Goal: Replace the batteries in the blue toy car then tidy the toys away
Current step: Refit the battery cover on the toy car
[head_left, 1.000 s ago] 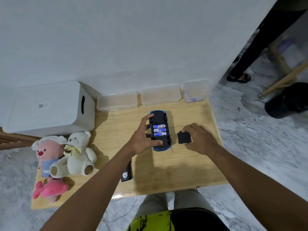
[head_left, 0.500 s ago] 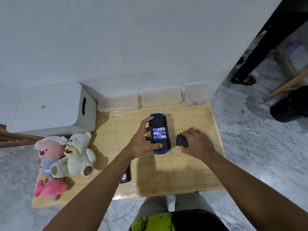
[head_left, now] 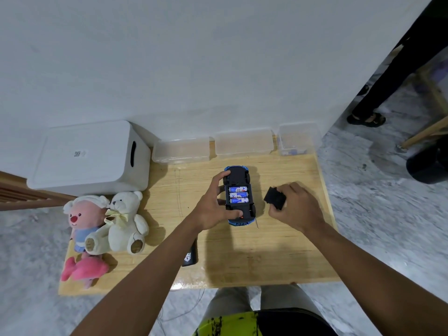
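Observation:
The blue toy car (head_left: pixel 238 177) lies upside down on the wooden table (head_left: pixel 278 251), its black underside up. Three blue-and-white batteries (head_left: pixel 238 195) sit side by side in the open compartment. My left hand (head_left: pixel 213 207) grips the car from its left side, thumb across the rear end and a finger on the front. My right hand (head_left: pixel 297 206) pinches the black battery cover (head_left: pixel 274 198), lifted off the table just right of the car. A thin screwdriver (head_left: pixel 256 224) lies by the car's rear right corner.
A white storage box (head_left: pixel 89 156) stands at the back left, and three clear plastic tubs (head_left: pixel 243 143) line the wall. A pink doll (head_left: pixel 83 220), a white teddy bear (head_left: pixel 126 221) and a pink plush (head_left: pixel 83 271) lie at the left. A black remote (head_left: pixel 190 255) lies under my left forearm.
My right hand has picked the battery cover up off the table and tilted it. My left hand keeps hold of the car.

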`<move>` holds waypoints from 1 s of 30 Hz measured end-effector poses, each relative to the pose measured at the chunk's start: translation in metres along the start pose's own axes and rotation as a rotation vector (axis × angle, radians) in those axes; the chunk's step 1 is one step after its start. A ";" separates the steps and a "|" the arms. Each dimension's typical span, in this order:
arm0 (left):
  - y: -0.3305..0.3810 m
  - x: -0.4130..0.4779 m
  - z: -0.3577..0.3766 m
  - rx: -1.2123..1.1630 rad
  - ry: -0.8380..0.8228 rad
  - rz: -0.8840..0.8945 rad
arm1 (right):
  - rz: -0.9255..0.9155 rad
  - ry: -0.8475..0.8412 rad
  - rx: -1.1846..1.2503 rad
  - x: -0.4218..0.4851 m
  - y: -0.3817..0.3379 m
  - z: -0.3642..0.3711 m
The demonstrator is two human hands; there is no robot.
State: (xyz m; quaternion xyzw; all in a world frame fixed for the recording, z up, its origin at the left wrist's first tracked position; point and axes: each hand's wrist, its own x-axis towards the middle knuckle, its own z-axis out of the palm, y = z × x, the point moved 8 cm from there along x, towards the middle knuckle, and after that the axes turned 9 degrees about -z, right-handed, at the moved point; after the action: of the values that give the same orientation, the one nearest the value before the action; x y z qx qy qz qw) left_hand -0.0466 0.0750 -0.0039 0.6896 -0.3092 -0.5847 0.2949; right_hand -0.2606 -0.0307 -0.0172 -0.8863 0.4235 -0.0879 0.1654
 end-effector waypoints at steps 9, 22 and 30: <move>0.016 -0.005 0.000 -0.010 -0.048 0.065 | -0.269 0.005 0.320 0.046 -0.062 -0.052; 0.032 -0.013 -0.017 -0.006 -0.014 0.140 | -0.505 -0.052 0.225 0.062 -0.105 -0.052; 0.034 -0.014 -0.020 -0.032 -0.019 0.146 | -0.461 -0.102 0.247 0.064 -0.108 -0.053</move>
State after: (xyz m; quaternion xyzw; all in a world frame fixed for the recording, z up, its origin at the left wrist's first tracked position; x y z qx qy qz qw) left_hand -0.0313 0.0649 0.0338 0.6548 -0.3519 -0.5731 0.3449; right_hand -0.1584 -0.0294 0.0728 -0.9358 0.1874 -0.1297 0.2689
